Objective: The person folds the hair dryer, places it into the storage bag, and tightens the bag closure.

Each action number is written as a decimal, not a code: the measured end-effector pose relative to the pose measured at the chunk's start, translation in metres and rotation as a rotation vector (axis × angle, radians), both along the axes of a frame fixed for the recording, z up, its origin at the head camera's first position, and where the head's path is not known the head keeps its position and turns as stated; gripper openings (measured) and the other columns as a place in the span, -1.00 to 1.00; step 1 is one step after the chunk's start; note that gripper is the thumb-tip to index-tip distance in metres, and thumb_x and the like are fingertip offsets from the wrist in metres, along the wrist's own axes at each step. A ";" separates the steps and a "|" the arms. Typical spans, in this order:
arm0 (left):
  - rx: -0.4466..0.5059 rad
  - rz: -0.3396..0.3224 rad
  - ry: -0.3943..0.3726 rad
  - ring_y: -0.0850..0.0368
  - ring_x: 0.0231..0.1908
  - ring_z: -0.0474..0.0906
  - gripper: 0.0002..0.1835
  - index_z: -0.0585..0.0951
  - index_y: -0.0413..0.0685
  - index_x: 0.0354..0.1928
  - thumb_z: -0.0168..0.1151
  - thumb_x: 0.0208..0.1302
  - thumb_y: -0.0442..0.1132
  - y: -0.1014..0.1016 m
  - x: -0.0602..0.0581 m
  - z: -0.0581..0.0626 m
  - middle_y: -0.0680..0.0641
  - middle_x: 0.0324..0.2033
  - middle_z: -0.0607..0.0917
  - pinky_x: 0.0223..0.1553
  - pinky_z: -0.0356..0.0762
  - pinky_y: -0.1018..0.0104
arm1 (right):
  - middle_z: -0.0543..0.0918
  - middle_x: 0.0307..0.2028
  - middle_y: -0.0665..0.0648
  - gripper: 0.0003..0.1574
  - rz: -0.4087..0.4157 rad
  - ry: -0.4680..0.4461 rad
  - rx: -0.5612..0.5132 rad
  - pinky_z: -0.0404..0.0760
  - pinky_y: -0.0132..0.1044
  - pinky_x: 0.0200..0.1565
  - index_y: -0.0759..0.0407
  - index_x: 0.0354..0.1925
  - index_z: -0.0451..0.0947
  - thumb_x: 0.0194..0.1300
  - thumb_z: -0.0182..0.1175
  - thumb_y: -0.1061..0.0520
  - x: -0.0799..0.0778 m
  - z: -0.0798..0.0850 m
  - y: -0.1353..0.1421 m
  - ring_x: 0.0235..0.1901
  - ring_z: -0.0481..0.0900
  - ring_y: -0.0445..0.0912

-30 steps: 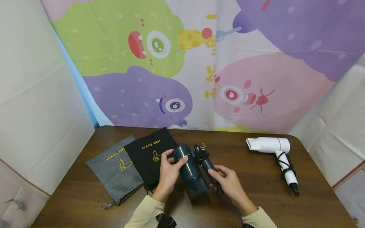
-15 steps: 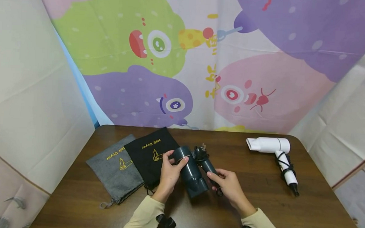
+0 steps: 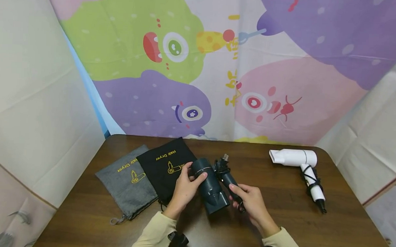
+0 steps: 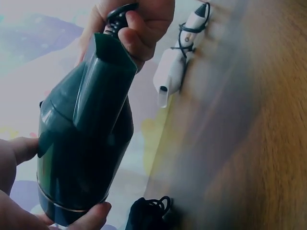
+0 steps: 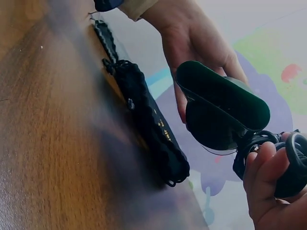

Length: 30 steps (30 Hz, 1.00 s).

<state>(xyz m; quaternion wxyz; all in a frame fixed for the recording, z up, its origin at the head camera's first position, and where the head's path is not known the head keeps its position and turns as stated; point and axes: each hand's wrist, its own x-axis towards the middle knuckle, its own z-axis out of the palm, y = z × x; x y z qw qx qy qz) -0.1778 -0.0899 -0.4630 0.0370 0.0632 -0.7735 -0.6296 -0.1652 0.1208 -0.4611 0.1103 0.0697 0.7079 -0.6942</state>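
Note:
A glossy dark teal hair dryer [image 3: 209, 185] is held off the table in both hands, its flat nozzle [image 5: 223, 96] pointing toward me. My left hand [image 3: 185, 186] grips the rear of the barrel, with the thumb on top. My right hand [image 3: 251, 203] holds the lower end of the handle [image 3: 228, 181]. A black cord [image 3: 221, 166] is bundled against the handle, and its plug [image 3: 226, 158] sticks up beyond. In the left wrist view, right-hand fingers [image 4: 136, 36] curl round the handle end behind the nozzle.
Left of the hands, a black drawstring pouch [image 3: 157, 162] marked "Hair Dryer" overlaps a grey one [image 3: 128, 184] on the brown table [image 3: 240, 236]. A white hair dryer [image 3: 293, 157] with its cord wrapped lies at the right. A cartoon-printed cloth [image 3: 217, 120] hangs behind.
The teal hair dryer has shifted slightly right with both hands, and its handle and plug have turned a little. The head view has shifted slightly. Both hands keep their hold.

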 end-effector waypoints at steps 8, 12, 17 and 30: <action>-0.043 -0.055 -0.033 -0.15 0.08 0.57 -0.24 0.25 -0.12 0.37 0.31 0.24 0.02 -0.006 0.000 0.001 -0.32 0.22 0.46 -0.03 0.60 0.06 | 0.62 -0.61 0.08 -0.62 -0.023 -0.010 -0.011 0.38 -0.42 -0.66 0.42 -0.18 0.61 0.26 0.29 0.07 -0.001 0.000 0.002 -0.75 0.45 -0.22; -0.050 -0.079 -0.026 -0.17 0.10 0.57 -0.26 0.26 -0.13 0.39 0.29 0.27 0.00 -0.009 -0.002 0.002 -0.34 0.23 0.46 0.01 0.59 0.03 | 0.62 -0.62 0.10 -0.67 -0.039 -0.015 -0.010 0.35 -0.42 -0.68 0.38 -0.29 0.62 0.25 0.30 0.07 -0.001 0.000 0.004 -0.77 0.44 -0.21; -0.091 -0.072 0.003 -0.19 0.08 0.59 -0.38 0.36 -0.18 0.31 0.24 0.31 -0.05 -0.015 -0.006 0.003 -0.35 0.18 0.51 0.03 0.56 -0.01 | 0.60 -0.64 0.06 -0.66 -0.036 -0.014 0.006 0.31 -0.43 -0.68 0.34 -0.33 0.63 0.24 0.30 0.04 -0.002 0.001 0.008 -0.77 0.43 -0.22; -0.347 -0.105 0.041 -0.17 0.01 0.62 -0.59 0.55 -0.23 0.12 0.24 0.30 -0.16 -0.045 -0.016 -0.004 -0.28 0.08 0.62 0.03 0.54 -0.06 | 0.62 -0.61 0.07 -0.63 -0.052 -0.028 0.026 0.32 -0.43 -0.66 0.37 -0.25 0.62 0.26 0.29 0.03 -0.002 0.000 0.018 -0.76 0.44 -0.22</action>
